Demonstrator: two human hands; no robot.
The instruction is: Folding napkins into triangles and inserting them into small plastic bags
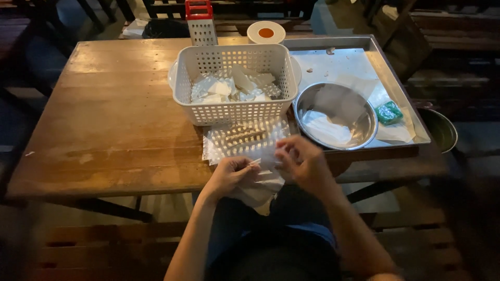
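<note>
Both hands' fingers [253, 165] pinch what looks like clear plastic bags [245, 140]; white basket [234, 83] stands just beyond.

A thin, clear plastic bag [259, 165], crumpled, lies between both hands at the table's edge.

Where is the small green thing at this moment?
In the head view, the small green thing lies on the right side of the metal tray, just right of the steel bowl and resting on white paper.
</note>
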